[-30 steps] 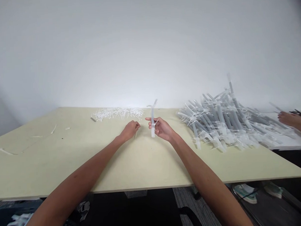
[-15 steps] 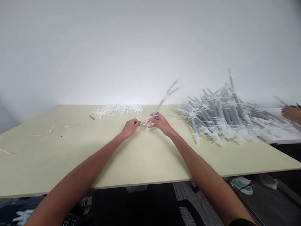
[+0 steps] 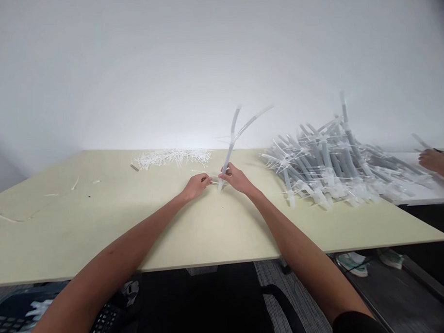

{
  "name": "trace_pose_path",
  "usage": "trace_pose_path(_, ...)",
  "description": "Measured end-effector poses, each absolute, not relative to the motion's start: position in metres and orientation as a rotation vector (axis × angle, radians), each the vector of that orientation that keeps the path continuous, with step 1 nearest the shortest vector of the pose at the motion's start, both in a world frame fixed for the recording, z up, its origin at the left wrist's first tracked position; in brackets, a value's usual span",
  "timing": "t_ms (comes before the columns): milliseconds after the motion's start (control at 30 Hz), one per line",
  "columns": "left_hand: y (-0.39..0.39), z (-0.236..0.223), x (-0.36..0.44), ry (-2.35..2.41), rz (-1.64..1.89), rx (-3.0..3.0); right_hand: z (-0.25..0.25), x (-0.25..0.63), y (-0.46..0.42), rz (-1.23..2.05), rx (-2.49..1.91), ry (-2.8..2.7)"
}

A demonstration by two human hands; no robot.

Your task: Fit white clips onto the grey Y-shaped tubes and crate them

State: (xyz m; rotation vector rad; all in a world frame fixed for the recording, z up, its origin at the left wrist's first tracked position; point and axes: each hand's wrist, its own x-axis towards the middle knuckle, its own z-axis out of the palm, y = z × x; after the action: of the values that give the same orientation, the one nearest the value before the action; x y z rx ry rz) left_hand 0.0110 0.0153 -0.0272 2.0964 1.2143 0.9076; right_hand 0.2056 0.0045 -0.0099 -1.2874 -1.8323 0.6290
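My right hand [image 3: 237,178] is closed around the lower part of a grey Y-shaped tube [image 3: 229,154], which stands nearly upright over the table. Its two branches spread apart at the top, and thin white tie ends stick out at the fork. To the left of the tube's lower end, my left hand [image 3: 198,186] pinches a thin white cable tie [image 3: 215,182] that reaches across to the tube. Whether the tie loops fully around the tube is too small to tell.
Many white cable ties [image 3: 174,157] lie loose at the back of the table [image 3: 137,237]. A large heap of tied grey tubes [image 3: 327,163] covers the right side. Beyond it, another person's hand [image 3: 435,160] holds a tube. A dark basket [image 3: 16,322] sits below the table at left.
The tube has swung to a more upright position, its branches now spread wider. My left hand has shifted slightly right, toward the tube.
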Motion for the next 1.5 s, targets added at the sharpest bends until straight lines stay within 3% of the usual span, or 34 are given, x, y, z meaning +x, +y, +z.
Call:
trace_pose_path(600, 0.007, -0.020, 0.010, 1.163, 0.867, 2.101, 0.002, 0.216, -0.007, 0.676, -1.439, -2.116)
trace_pose_path(1133, -0.009, -0.014, 0.014, 1.065, 0.698, 2.162, -0.002, 0.205, -0.009, 0.794, -1.391, -1.925)
trace_pose_path(1500, -0.003, -0.023, 0.017, 1.134, 0.776, 2.189, -0.003, 0.201, -0.011, 0.835, -1.423, -1.855)
